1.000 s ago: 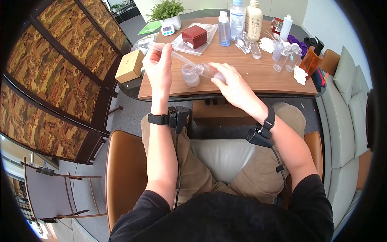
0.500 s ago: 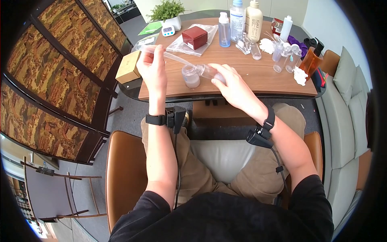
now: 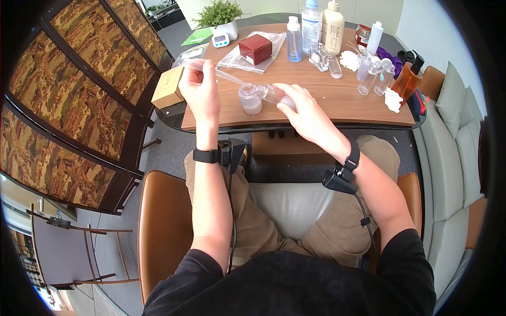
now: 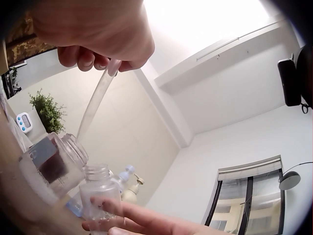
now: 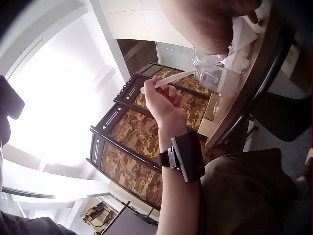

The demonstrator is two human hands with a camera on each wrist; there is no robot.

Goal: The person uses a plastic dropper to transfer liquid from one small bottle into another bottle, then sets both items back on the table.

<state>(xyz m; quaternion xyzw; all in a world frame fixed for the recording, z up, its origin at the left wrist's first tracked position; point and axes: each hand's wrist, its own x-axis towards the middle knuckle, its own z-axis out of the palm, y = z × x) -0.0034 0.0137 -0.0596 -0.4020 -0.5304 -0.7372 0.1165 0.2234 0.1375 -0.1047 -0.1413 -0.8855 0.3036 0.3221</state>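
Observation:
The left hand (image 3: 201,95) pinches a translucent plastic dropper or tube (image 3: 229,77), whose lower end is at the mouth of a clear jar (image 3: 251,103) standing on the table. In the left wrist view the tube (image 4: 95,104) slants down from the fingers to the jar (image 4: 51,166). The right hand (image 3: 303,108) grips a clear bottle (image 3: 272,94), tilted with its open neck beside the jar's mouth. That bottle (image 4: 99,190) shows threads and no cap. Cloudy contents lie in the jar.
On the wooden table (image 3: 316,113) stand a red box (image 3: 255,49) on a plastic bag, a timer (image 3: 220,40), a plant (image 3: 217,16), a cardboard box (image 3: 168,88), tall bottles (image 3: 332,29), small clear bottles (image 3: 367,79), crumpled tissues (image 3: 392,100) and an amber bottle (image 3: 405,81).
The left hand has moved slightly to the left, and the tube's lower end now sits lower, at the jar's mouth. The right hand and its bottle have barely moved.

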